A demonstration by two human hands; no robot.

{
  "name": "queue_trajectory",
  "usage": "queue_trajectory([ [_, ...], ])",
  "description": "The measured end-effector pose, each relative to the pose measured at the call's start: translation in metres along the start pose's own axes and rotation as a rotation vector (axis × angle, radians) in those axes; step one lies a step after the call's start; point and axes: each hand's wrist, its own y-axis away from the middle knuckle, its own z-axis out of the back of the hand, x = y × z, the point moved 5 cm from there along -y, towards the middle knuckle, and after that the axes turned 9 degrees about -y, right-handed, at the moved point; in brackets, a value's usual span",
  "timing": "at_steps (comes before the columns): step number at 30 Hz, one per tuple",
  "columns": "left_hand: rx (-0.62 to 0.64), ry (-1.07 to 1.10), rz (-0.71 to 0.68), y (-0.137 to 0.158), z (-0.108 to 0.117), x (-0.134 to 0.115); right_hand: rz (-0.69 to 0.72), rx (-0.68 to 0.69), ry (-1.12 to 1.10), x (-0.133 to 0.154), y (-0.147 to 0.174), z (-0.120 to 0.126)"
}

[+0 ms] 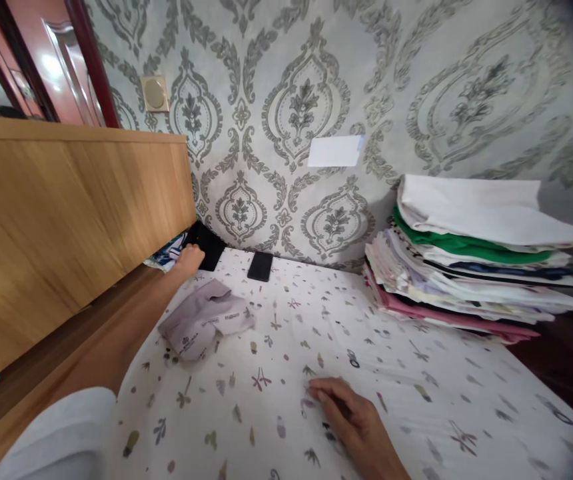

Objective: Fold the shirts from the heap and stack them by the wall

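Observation:
My left hand (190, 258) reaches to the far left corner of the bed, its fingers curled closed. It is at the meeting of a blue and white patterned cloth (169, 252) and a black cloth (209, 245); which one it grips is hidden. My right hand (349, 420) rests low over the printed sheet (286, 347), thumb and fingertips drawn together, with nothing visible in them. Between the hands, nearer the left arm, lies a crumpled mauve garment (206, 320) with dark lettering.
A black phone-like slab (260, 266) lies near the wall. At the right stands a tall stack of folded clothes (466, 267), white and green pieces on top. A wooden panel (76, 220) borders the bed's left side. The patterned wall (291, 100) carries a white card (335, 151).

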Motion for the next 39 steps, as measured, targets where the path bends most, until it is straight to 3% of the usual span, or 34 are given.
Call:
queue_trajectory([
  [4, -0.022, 0.071, -0.068, 0.012, -0.011, -0.039, 0.003, 0.013, 0.001, -0.001, -0.001, -0.002],
  [8, 0.003, 0.103, -0.051, 0.034, -0.021, -0.044, -0.008, 0.009, 0.004, -0.001, -0.001, -0.001],
  [15, 0.005, 0.112, 0.055, 0.067, -0.015, 0.004, -0.022, 0.050, 0.020, -0.006, 0.001, 0.000],
  [20, -0.117, -0.067, 0.378, 0.072, -0.007, 0.053, -0.020, 0.055, 0.014, -0.011, 0.001, 0.001],
  [25, 0.008, -0.047, 0.510, 0.060, -0.020, 0.080, -0.014, 0.046, 0.022, -0.010, 0.000, 0.001],
  [28, -0.046, -0.039, 0.423, 0.050, -0.016, 0.068, 0.013, 0.034, 0.017, -0.008, -0.002, 0.001],
  [34, -0.116, -0.002, 0.090, 0.033, -0.017, -0.011, 0.031, 0.031, 0.023, -0.009, -0.003, 0.000],
  [39, -0.023, 0.063, 0.076, 0.011, -0.030, -0.035, 0.053, 0.021, 0.011, -0.012, -0.002, 0.001],
])
